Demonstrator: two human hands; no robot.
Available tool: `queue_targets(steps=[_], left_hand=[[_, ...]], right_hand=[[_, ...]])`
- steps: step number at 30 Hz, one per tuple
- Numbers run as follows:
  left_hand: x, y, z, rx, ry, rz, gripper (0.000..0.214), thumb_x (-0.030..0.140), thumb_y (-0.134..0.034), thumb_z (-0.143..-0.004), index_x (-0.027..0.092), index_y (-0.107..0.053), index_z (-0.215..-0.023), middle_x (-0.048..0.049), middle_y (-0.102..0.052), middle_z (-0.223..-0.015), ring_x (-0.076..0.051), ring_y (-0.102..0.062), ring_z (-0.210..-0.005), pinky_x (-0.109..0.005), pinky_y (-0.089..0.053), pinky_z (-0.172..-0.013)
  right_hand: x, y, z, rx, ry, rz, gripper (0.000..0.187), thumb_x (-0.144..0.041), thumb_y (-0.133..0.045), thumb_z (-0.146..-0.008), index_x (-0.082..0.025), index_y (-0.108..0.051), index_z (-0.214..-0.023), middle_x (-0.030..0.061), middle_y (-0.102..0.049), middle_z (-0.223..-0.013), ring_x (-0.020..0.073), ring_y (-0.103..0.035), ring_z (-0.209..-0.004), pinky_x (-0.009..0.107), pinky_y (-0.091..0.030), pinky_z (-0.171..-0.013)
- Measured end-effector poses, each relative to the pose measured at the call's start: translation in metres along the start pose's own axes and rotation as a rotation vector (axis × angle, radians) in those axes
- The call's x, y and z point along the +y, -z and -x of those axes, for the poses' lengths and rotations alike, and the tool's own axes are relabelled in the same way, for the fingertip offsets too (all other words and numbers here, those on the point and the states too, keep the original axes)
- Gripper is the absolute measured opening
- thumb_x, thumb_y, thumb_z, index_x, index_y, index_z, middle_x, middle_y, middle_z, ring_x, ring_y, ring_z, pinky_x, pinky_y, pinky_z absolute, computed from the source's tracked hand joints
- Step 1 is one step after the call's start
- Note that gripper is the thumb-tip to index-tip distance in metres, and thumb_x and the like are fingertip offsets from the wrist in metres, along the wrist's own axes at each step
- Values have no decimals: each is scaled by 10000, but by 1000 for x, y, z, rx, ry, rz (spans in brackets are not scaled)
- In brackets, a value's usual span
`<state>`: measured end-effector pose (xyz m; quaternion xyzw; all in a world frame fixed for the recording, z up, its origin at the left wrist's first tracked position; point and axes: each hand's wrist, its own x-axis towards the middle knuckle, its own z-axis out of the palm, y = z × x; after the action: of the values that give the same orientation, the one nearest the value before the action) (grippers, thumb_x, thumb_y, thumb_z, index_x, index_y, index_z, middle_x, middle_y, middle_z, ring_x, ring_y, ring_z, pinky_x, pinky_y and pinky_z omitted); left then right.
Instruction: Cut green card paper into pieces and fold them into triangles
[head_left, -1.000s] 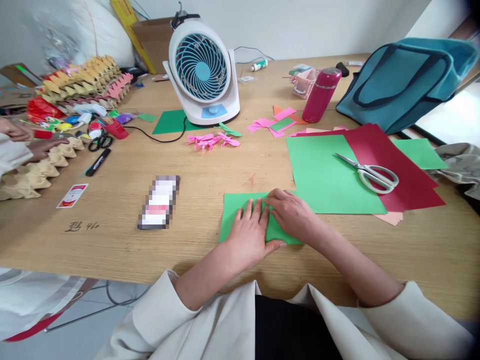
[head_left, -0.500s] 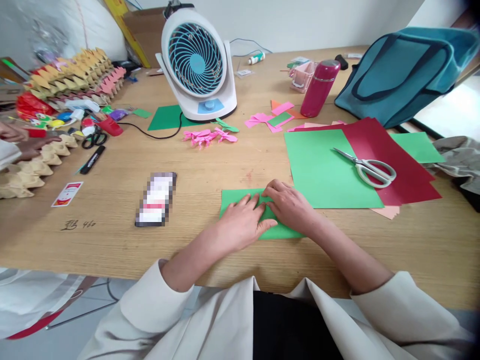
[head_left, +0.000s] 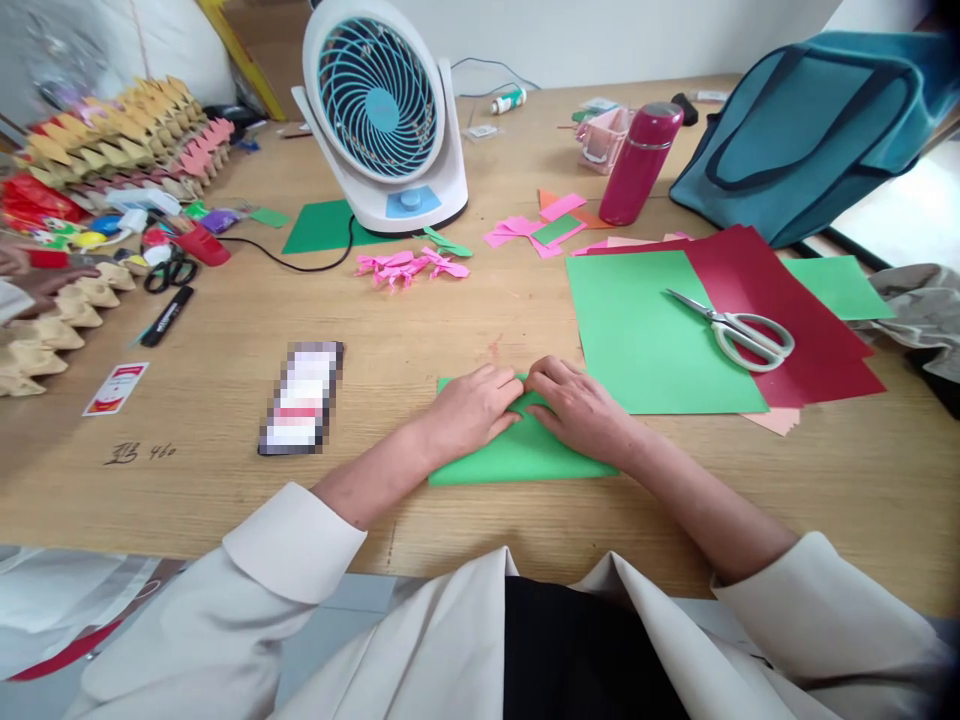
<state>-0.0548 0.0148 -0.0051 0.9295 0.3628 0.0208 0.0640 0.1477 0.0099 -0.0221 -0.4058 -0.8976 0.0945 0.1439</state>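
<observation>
At six o'clock on the pale wooden table (head_left: 225,505), my bare left hand (head_left: 476,408) and bare right hand (head_left: 581,408) sit side by side over a bright green paper rectangle (head_left: 517,455).

Both hands are half curled on the paper's ten and two o'clock parts, tips close together near its far edge, probably to keep that edge even and flat; whether they pinch it, I cannot tell, as the knuckles cover them. From there, white-handled metal scissors (head_left: 750,340) rest at two o'clock on a larger light green sheet (head_left: 637,350), seemingly parked within reach, handles nearer me. Toward nine o'clock lies a dark-edged rectangular phone (head_left: 301,398), perhaps set aside for elbow room.
</observation>
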Motion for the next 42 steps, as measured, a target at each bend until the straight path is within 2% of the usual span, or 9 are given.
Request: queue_targets(steps=[12, 23, 34, 39, 42], left_hand=[[16, 0, 10, -21, 76, 20, 341, 323, -612, -897, 118, -546, -1162, -119, -595, -1144, -281, -553, -1112, -409, -491, -941], [23, 8, 15, -94, 137, 87, 493, 393, -632, -874, 114, -507, -1261, -153, -542, -1312, -310, -496, -1254, -448, -456, -1024], [27, 19, 19, -177, 179, 129, 658, 339, -680, -822, 123, -415, -1385, -155, -462, -1443, -300, -436, -1345, -426, -397, -1091], [35, 19, 16, -177, 226, 139, 556, 303, -655, -826, 136, -463, -1320, -151, -481, -1421, -304, -465, -1320, -450, -422, -1081], [44, 11, 13, -136, 269, 104, 467, 265, -599, -860, 124, -480, -1289, -165, -507, -1393, -309, -480, -1309, -456, -432, -1076]], right_hand=[[0, -2, 6, 33, 42, -66, 276, -331, -639, -896, -127, -580, -1073, 161, -575, -1109, 292, -543, -1049, 431, -466, -952], [-1, -1, 8, -8, 64, -42, 501, -424, -716, -803, -104, -572, -1160, 170, -549, -1139, 303, -515, -1075, 450, -432, -999], [1, 0, 11, -40, 103, 1, 719, -506, -781, -706, -78, -564, -1241, 206, -543, -1224, 345, -509, -1123, 494, -418, -1026], [2, -2, 13, -27, 115, 5, 739, -525, -767, -713, -65, -564, -1255, 214, -545, -1229, 350, -506, -1121, 501, -415, -1026], [3, -3, 13, -20, 113, -22, 707, -520, -744, -737, -77, -562, -1258, 211, -543, -1232, 344, -508, -1112, 500, -419, -1015]])
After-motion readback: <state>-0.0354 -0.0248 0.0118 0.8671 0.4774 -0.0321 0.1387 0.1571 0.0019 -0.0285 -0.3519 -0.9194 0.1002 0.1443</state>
